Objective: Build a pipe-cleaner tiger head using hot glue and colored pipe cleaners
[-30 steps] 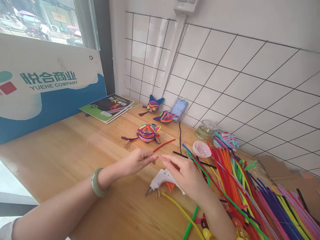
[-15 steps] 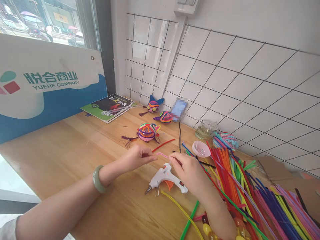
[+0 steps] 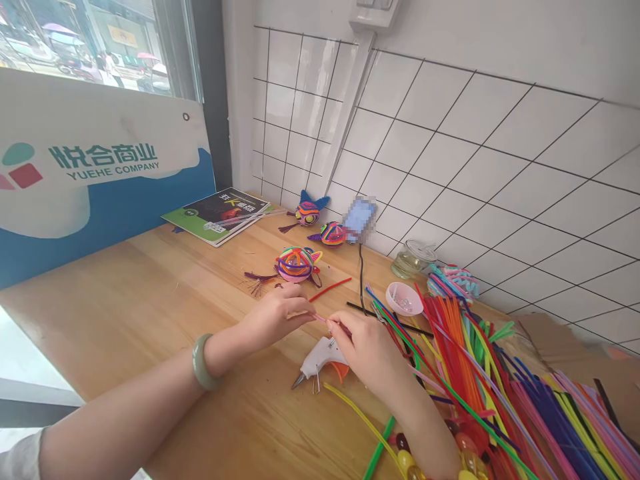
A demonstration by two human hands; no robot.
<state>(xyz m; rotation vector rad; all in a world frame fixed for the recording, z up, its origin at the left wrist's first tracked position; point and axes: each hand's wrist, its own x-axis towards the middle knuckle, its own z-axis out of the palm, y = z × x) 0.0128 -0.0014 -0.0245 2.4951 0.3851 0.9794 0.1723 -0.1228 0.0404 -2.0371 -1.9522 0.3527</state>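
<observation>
Grips of both hands (image 3: pixel 275 316) (image 3: pixel 369 345) pinch pink strand (image 3: pixel 321 318)

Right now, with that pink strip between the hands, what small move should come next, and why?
Probably steady the pink strip with the left hand and bend it gently with the right hand: a short stretch shows between the two hands, so one could anchor while the other shapes.

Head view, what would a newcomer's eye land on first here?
Probably the bright pipe cleaners heaped at the lower right. Next, in the middle, the left hand and right hand pinching a pink strip near the white glue gun. The multicolored ball just beyond the left hand also stands out.
</observation>
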